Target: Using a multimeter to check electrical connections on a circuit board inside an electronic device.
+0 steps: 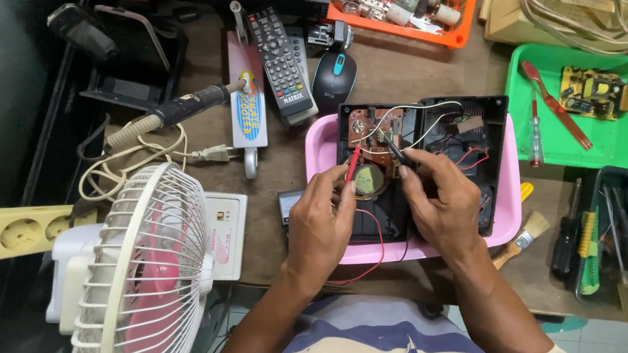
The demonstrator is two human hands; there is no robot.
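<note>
An opened black device (432, 161) lies in a pink tray (509, 206) mid-bench. The left hand (323, 224) fingers pinch a red probe (354, 163), the right hand (443, 204) fingers pinch a black probe (394, 150); both wrists angle inward, tips on the brown circuit board (370, 131). A white fan (143, 279) stands near left.

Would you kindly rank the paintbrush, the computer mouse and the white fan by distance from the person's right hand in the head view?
From the right hand:
1. Paintbrush, just to its right at the table edge.
2. Computer mouse, up and leftward, beside the remote.
3. White fan, far left.
</note>
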